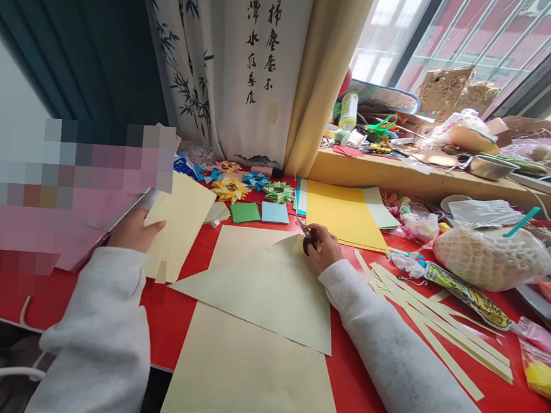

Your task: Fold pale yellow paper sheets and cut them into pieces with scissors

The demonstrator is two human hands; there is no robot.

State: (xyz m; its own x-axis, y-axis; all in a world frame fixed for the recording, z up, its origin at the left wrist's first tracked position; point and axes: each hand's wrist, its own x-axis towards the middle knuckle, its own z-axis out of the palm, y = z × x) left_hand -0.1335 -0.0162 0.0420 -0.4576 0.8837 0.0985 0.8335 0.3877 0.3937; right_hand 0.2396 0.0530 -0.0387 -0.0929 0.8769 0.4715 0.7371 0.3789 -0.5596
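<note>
My right hand (325,248) grips small black-handled scissors (309,235), fingers around the loops. Their blades point up and left, just beyond the top corner of a pale green paper triangle (270,288). This folded-looking triangle lies across a larger pale sheet (249,374) that reaches the table's front edge. On the left, my left hand (135,228) has its thumb stretched out over a pale yellow sheet (184,219). The other fingers are only partly visible, beside the edge of a flat pinkish thing (84,243) largely covered by blurred blocks.
Folded paper rings (232,189) and small green (245,212) and blue squares (275,212) lie at the back. Beside them is a yellow paper stack (343,214). Cut paper strips (437,325), a netted bundle (491,258) and packets sit on the right. The sill (376,176) is cluttered.
</note>
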